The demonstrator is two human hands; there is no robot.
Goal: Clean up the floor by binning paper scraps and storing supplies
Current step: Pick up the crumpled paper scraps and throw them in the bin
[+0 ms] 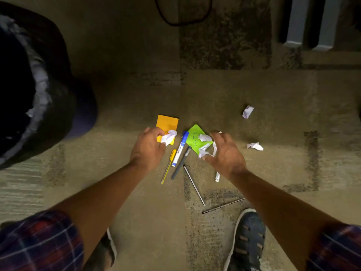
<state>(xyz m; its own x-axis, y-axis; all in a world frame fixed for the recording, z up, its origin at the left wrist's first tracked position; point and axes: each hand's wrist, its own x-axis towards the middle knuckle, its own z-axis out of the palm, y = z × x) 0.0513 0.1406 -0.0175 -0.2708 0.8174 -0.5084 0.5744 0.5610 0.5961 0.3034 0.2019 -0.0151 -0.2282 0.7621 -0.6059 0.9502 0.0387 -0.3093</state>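
My left hand (148, 145) pinches a crumpled scrap (169, 137) over the orange pad (167, 123); my right hand (224, 153), open, seemingly gathers scraps (205, 148) right of it. Featherlight, crushable; pinch anywhere.

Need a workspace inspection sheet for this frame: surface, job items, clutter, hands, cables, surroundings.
Surface: patterned carpet, dimly lit.
Job's things: crumpled paper scraps at and, another beside the right wrist; orange sticky pad; green note with writing; blue marker, yellow pen, dark pen, two thin sticks.
Clutter: nothing seen beyond these.
Hands: left hand pinches a white scrap over the orange pad; right hand gathers scraps on the green note, grip unclear.
Cables: black cable looped at top.
Surroundings: lined bin at left; shoe; furniture legs upper right.
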